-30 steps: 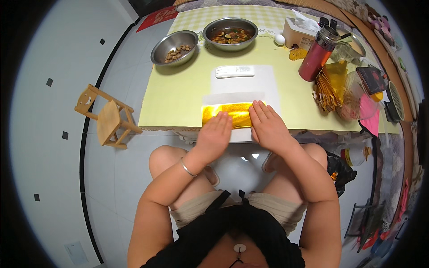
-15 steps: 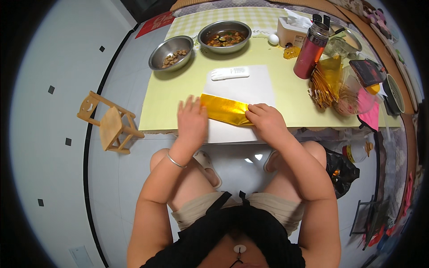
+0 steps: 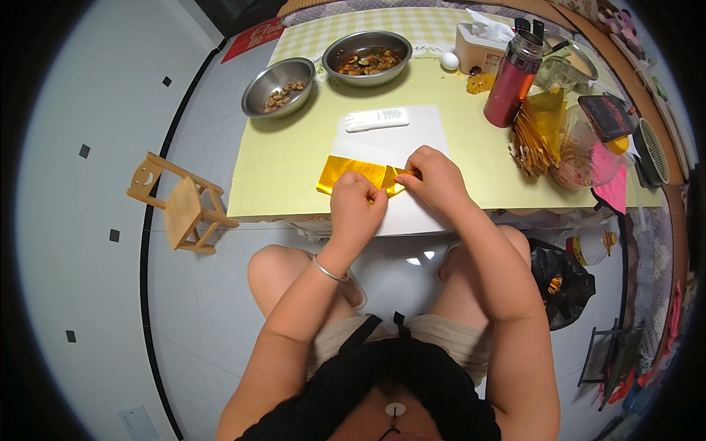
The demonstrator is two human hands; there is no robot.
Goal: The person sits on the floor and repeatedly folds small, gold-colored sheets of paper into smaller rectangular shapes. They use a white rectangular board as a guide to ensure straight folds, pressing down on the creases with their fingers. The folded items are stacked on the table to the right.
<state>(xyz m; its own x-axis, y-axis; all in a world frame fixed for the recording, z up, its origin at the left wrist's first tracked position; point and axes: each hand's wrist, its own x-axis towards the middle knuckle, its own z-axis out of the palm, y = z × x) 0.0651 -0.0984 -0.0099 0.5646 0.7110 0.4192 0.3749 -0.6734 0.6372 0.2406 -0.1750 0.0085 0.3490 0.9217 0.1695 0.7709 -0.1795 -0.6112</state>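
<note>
A folded strip of gold foil paper [image 3: 351,173] lies on a white sheet [image 3: 397,140] near the front edge of the yellow-green table [image 3: 287,173]. My left hand [image 3: 357,206] pinches the strip's right part from below, a bracelet on its wrist. My right hand [image 3: 435,178] pinches the strip's right end, thumb and fingers closed on a fold. The two hands touch at the paper. The left half of the strip lies flat and uncovered.
A white remote control [image 3: 376,119] lies on the sheet behind the paper. Two steel bowls [image 3: 279,84] [image 3: 366,57] with food stand at the back. A red flask [image 3: 513,81], an egg [image 3: 449,60], a tissue box [image 3: 479,45] and gold paper bundles [image 3: 535,136] crowd the right. A small wooden stool [image 3: 180,206] stands left.
Both hands pressed flat on the gold strip a second ago; now they have come together at its right end and pinch a fold there. The view has shifted slightly.
</note>
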